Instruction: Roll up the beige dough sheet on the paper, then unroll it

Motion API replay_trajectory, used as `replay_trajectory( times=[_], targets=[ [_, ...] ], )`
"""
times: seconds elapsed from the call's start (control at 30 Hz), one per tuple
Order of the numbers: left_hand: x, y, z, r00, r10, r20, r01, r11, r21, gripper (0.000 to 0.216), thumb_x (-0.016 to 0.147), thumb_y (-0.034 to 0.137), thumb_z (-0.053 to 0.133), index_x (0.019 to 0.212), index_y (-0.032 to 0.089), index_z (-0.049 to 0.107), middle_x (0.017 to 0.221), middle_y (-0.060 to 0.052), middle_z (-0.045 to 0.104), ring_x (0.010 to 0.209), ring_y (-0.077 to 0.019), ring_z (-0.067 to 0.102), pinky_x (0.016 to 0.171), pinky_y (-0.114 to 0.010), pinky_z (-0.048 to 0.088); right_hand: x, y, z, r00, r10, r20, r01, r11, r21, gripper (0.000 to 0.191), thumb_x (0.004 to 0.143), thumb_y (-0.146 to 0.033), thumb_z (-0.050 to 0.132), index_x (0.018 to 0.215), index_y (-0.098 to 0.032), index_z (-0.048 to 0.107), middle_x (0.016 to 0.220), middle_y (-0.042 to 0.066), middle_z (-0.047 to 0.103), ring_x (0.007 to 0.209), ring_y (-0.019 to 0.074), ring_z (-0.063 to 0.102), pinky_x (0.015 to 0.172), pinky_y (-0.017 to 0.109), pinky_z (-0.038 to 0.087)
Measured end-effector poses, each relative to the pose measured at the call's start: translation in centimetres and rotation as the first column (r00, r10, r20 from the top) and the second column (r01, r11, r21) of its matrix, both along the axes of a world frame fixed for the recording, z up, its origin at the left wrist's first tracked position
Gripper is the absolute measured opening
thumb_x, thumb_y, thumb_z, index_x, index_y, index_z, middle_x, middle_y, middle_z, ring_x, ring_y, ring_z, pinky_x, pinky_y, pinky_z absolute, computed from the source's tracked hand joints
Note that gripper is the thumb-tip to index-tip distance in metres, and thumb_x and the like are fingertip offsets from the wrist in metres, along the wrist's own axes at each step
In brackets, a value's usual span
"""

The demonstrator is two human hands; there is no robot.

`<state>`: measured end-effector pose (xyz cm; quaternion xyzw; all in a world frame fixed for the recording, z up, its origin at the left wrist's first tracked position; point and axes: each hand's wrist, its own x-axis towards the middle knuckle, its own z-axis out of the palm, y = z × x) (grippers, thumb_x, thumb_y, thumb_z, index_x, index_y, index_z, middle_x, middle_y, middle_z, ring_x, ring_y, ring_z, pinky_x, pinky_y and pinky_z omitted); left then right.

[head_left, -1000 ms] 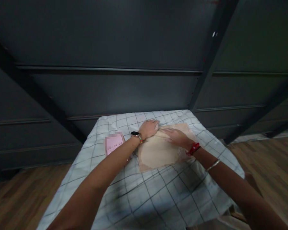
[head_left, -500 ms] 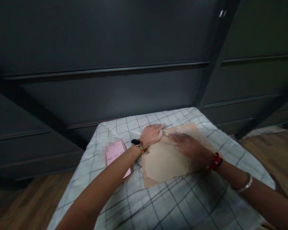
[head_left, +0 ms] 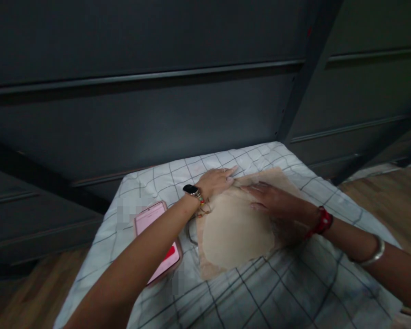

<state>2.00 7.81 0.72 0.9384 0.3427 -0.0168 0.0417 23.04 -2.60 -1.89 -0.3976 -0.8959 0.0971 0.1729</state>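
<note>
A beige folded cloth (head_left: 236,228) lies flat on a white checked sheet (head_left: 260,292) covering a small table. My left hand (head_left: 216,180) rests palm down at the cloth's far left corner, fingers stretched out and together; a black watch is on that wrist. My right hand (head_left: 277,201) lies flat on top of the cloth, fingers spread toward the far edge, with a red band and a silver bangle on that arm. Neither hand grips anything.
A pink phone (head_left: 157,242) lies on the sheet to the left of the cloth, partly under my left forearm. A dark panelled wall (head_left: 192,114) stands right behind the table. Wooden floor (head_left: 387,192) shows on both sides.
The view has tilted down and shifted left. My right hand has slid back along the cloth toward me; my left hand stays at the far left corner.
</note>
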Motion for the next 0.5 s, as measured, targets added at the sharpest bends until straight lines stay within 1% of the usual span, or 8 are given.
replay_trajectory(
  times=[0.1,0.2,0.27,0.33,0.43,0.5],
  targets=[
    [0.2,0.6,0.0,1.000,-0.006,0.007,0.006,1.000,-0.027,0.054,0.095,0.034,0.028,0.147,0.020,0.031,0.144,-0.006,0.046,0.126,-0.0191,0.047,0.102,-0.028,0.034,0.2,0.2,0.2,0.999,-0.038,-0.015,0.038,0.999,-0.035,0.052,0.088,-0.023,0.053,0.139,-0.025,0.044,0.134,0.009,0.055,0.124,0.0266,0.050,0.107,0.043,0.039],
    [0.6,1.2,-0.1,1.000,0.012,0.005,-0.011,0.999,-0.051,0.055,0.095,0.034,0.027,0.148,0.022,0.027,0.146,-0.005,0.042,0.129,-0.0189,0.045,0.103,-0.028,0.034,0.5,0.5,0.3,0.999,-0.035,-0.014,0.034,0.998,-0.052,0.053,0.087,-0.024,0.055,0.139,-0.022,0.043,0.135,0.009,0.054,0.125,0.0262,0.048,0.108,0.044,0.038],
    [0.9,1.6,-0.1,1.000,0.030,0.009,-0.029,0.998,-0.063,0.055,0.095,0.033,0.027,0.149,0.022,0.026,0.146,-0.004,0.042,0.129,-0.0193,0.044,0.103,-0.028,0.033,0.6,0.7,0.3,0.999,-0.029,-0.030,0.026,0.997,-0.067,0.053,0.086,-0.023,0.055,0.138,-0.021,0.045,0.135,0.009,0.054,0.124,0.0251,0.049,0.108,0.043,0.038],
    [1.2,2.0,-0.2,0.999,0.033,0.023,-0.032,0.997,-0.072,0.055,0.095,0.032,0.028,0.149,0.023,0.026,0.146,-0.004,0.043,0.129,-0.0201,0.045,0.103,-0.029,0.033,0.8,0.9,0.4,0.998,-0.031,-0.063,0.025,0.996,-0.086,0.052,0.085,-0.022,0.055,0.136,-0.022,0.048,0.134,0.008,0.055,0.123,0.0249,0.050,0.108,0.041,0.038],
    [1.6,2.7,-0.3,0.998,0.018,0.052,-0.013,0.996,-0.085,0.055,0.094,0.033,0.028,0.149,0.023,0.027,0.145,-0.004,0.045,0.128,-0.0203,0.045,0.103,-0.030,0.034,0.9,1.2,0.6,0.993,-0.033,-0.114,0.019,0.993,-0.120,0.051,0.083,-0.021,0.057,0.134,-0.026,0.051,0.133,0.003,0.057,0.122,0.0246,0.052,0.107,0.038,0.040],
    [1.8,3.0,-0.3,0.997,0.003,0.072,0.004,0.996,-0.095,0.055,0.094,0.033,0.028,0.148,0.022,0.028,0.145,-0.004,0.044,0.129,-0.0194,0.045,0.103,-0.029,0.033,0.9,1.4,0.9,0.992,-0.021,-0.125,0.004,0.991,-0.135,0.051,0.083,-0.021,0.058,0.133,-0.026,0.052,0.133,0.003,0.057,0.122,0.0243,0.053,0.107,0.036,0.040]
  ],
)
